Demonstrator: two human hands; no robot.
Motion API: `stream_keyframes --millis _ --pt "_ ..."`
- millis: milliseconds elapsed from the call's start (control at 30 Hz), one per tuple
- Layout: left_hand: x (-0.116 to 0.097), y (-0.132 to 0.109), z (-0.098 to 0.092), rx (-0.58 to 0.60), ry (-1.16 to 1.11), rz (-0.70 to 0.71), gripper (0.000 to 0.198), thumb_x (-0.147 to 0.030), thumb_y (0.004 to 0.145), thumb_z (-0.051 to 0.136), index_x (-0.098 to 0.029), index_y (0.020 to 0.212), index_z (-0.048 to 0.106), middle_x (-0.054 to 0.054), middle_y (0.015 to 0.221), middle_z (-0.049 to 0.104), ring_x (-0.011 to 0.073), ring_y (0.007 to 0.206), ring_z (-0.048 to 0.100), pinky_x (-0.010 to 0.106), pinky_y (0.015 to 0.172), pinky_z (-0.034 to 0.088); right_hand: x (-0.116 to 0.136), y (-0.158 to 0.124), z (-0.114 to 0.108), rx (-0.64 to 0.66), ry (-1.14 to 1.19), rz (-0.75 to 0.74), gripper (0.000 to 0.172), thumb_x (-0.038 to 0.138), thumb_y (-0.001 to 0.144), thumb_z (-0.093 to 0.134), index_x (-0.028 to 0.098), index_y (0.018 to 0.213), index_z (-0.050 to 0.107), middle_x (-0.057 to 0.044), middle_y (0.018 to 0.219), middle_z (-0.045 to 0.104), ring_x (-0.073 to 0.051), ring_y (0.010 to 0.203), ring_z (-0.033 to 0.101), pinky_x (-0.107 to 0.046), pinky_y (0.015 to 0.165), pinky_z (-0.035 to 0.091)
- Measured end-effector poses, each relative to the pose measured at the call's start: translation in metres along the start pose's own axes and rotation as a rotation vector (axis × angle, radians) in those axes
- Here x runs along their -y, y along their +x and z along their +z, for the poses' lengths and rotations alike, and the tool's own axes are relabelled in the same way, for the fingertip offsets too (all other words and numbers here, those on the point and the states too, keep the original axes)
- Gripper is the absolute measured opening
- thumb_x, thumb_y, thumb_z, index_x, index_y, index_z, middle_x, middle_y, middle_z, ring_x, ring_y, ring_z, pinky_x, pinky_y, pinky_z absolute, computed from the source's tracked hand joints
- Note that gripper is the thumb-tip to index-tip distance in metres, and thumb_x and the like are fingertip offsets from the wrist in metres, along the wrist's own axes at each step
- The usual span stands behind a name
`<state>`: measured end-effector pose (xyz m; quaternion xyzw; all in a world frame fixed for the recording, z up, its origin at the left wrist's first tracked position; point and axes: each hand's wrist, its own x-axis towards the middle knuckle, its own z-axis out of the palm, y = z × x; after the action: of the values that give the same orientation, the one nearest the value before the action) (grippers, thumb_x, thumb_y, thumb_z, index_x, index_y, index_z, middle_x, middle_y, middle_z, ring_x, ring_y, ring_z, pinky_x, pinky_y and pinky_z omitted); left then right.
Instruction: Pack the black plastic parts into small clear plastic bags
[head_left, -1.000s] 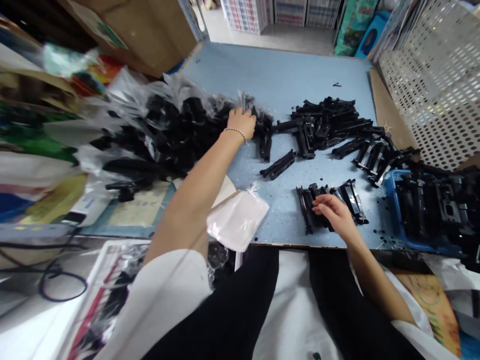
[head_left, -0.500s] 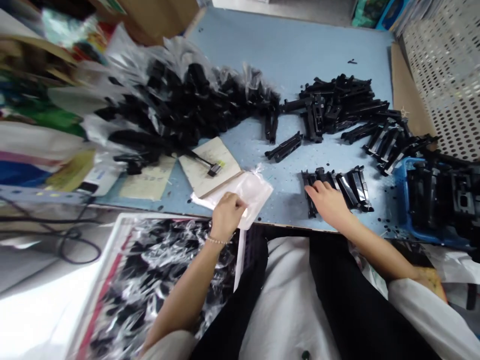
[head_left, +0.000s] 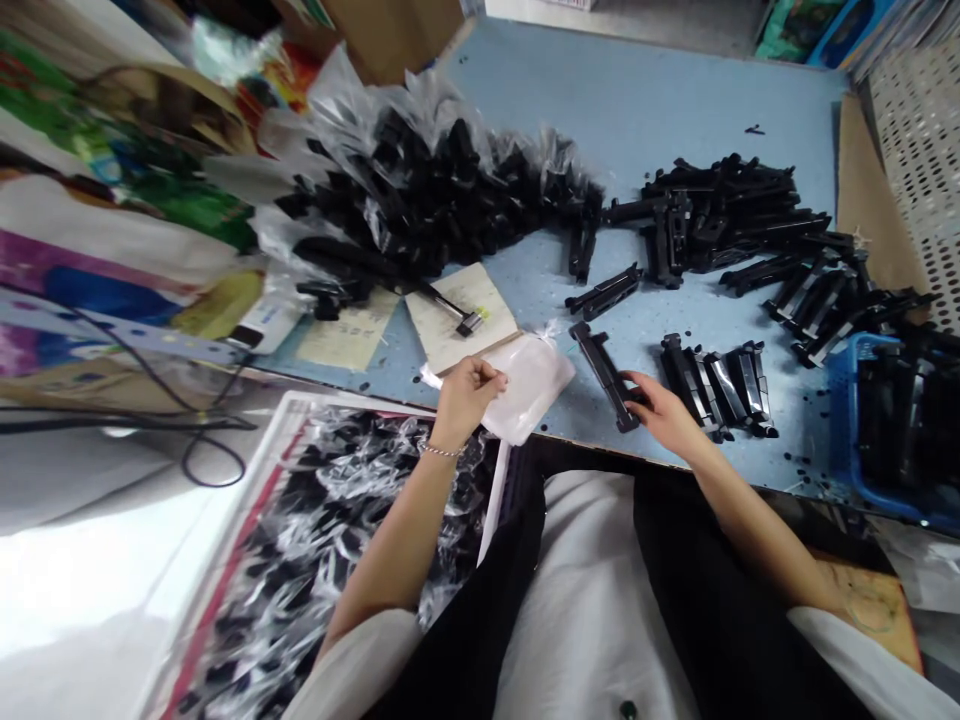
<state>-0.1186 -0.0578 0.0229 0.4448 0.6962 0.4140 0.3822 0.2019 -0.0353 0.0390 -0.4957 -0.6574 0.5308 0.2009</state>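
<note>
Pinching clear bag (head_left: 531,385), L hand (head_left: 465,395); R hand (head_left: 664,415) grips blk part (head_left: 598,362); blue tabletop (head_left: 600,100).

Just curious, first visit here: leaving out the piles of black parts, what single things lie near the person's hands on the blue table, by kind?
Bundle of clear bags, pinched by the left hand: 1
Long black part, held by the right hand: 1
Loose black part: 1
Paper sheets: 2
Total: 5
</note>
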Motion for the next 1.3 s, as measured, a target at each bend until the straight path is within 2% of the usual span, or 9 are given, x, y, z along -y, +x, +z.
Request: stream_keyframes --millis 67,167,367,533,733,900,1033,1167,1300 --pt "0.002 0.001 0.000 -0.012 0.149 0.129 0.010 -0.027 0.081 0.061 -0.018 0.085 0.063 0.006 0.085 0.073 0.0193 0.080 0.069 0.033 0.078 0.057 0.000 0.005 0.023 0.207 0.494 0.090 0.049 0.033 0.087 0.065 0.023 0.134 0.055 -0.006 0.099 0.073 -0.020 0.080 0.071 -0.036 0.073 0.061" --pt "0.004 0.004 -0.005 0.031 0.482 0.387 0.023 -0.016 0.087 0.048 -0.017 0.092 0.071 0.012 0.107 0.075 0.0264 0.107 0.069 0.045 0.101 0.054 -0.003 0.010 0.065 0.417 0.980 0.318 0.046 0.032 0.077 0.079 0.020 0.118 0.059 -0.006 0.092 0.075 -0.016 0.072 0.072 -0.028 0.067 0.061" --pt "0.007 -0.012 -0.009 0.010 0.712 0.651 0.052 -0.007 0.094 0.036 -0.012 0.140 0.059 0.021 0.137 0.061 0.0300 0.131 0.058 0.050 0.114 0.048 -0.012 0.019 0.095 0.482 1.293 0.576 0.029 0.017 0.082 0.073 0.015 0.107 0.059 -0.009 0.092 0.076 -0.009 0.064 0.070 -0.016 0.064 0.058" --pt "-0.012 -0.054 0.014 0.196 0.595 0.859 0.071 -0.004 0.096 0.036 -0.028 0.162 0.028 0.015 0.143 0.058 0.0245 0.131 0.059 0.043 0.111 0.053 -0.008 0.026 0.099 0.295 1.179 0.319 0.026 0.027 0.081 0.074 0.019 0.102 0.061 -0.003 0.086 0.071 -0.012 0.067 0.067 -0.023 0.066 0.060" --pt "-0.044 -0.047 0.044 0.324 0.442 0.883 0.076 -0.018 0.092 0.058 -0.023 0.161 0.028 0.019 0.150 0.049 0.0302 0.140 0.050 0.048 0.113 0.051 0.018 0.038 0.075 -0.192 0.376 -0.138 0.042 0.035 0.086 0.067 0.024 0.126 0.060 -0.006 0.113 0.070 -0.020 0.100 0.067 -0.040 0.098 0.054" --pt "-0.081 0.020 0.067 0.326 0.523 1.002 0.040 -0.016 0.096 0.056 -0.023 0.135 0.059 0.013 0.129 0.065 0.0252 0.122 0.063 0.046 0.107 0.053 0.044 0.063 0.028 -0.283 0.340 -0.256 0.050 0.035 0.092 0.059 0.026 0.140 0.051 -0.009 0.128 0.065 -0.022 0.110 0.064 -0.043 0.104 0.052" --pt "-0.135 0.129 0.062 0.183 0.547 1.001 0.023 -0.021 0.093 0.060 -0.022 0.116 0.067 0.011 0.125 0.064 0.0260 0.123 0.060 0.045 0.108 0.049 0.052 0.053 0.001 -0.269 0.403 -0.291 0.045 0.037 0.091 0.064 0.029 0.134 0.055 -0.008 0.137 0.060 -0.020 0.105 0.067 -0.041 0.096 0.056" --pt "-0.178 0.249 0.046 0.093 0.605 0.856 0.025 -0.017 0.087 0.065 -0.017 0.112 0.067 0.015 0.136 0.056 0.0289 0.131 0.053 0.047 0.116 0.042 0.036 0.024 -0.006 -0.272 0.416 -0.176 0.030 0.038 0.092 0.063 0.025 0.119 0.063 -0.007 0.120 0.067 -0.017 0.092 0.070 -0.038 0.089 0.058" --pt "-0.186 0.306 0.040 0.158 0.811 0.665 0.030 -0.010 0.084 0.063 -0.012 0.114 0.067 0.016 0.132 0.060 0.0287 0.128 0.055 0.047 0.117 0.040 0.011 0.006 -0.015 -0.319 0.438 -0.081 0.031 0.040 0.090 0.065 0.023 0.116 0.064 -0.008 0.116 0.069 -0.017 0.089 0.072 -0.038 0.086 0.059"
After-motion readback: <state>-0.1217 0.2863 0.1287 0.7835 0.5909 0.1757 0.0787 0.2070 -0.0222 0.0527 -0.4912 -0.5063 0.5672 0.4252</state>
